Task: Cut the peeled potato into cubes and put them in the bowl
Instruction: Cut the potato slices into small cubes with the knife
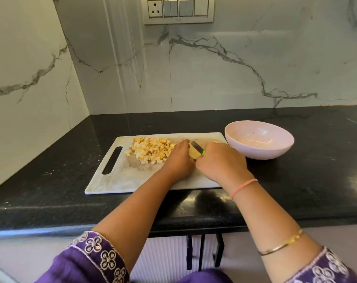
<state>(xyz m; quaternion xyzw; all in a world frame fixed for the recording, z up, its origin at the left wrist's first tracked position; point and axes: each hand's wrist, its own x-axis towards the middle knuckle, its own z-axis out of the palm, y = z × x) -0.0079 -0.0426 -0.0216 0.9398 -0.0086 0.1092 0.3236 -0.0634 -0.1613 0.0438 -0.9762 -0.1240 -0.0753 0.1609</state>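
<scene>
One uncut potato piece (194, 153) lies at the right end of the single cutting board (132, 177), between the two hands. The left hand (180, 160) curls over it; the right hand (220, 160) grips one green-handled knife (197, 147). One heap of potato cubes (151, 150), too many to count, sits left of the hands. One pink bowl (265, 153) stands just off the board's right edge on the black countertop (51, 180).

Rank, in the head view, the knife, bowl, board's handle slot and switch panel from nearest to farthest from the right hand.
1. Knife: gripped in the right hand.
2. Bowl: just right.
3. Handle slot: board's left end.
4. Switch panel: on the wall.
</scene>
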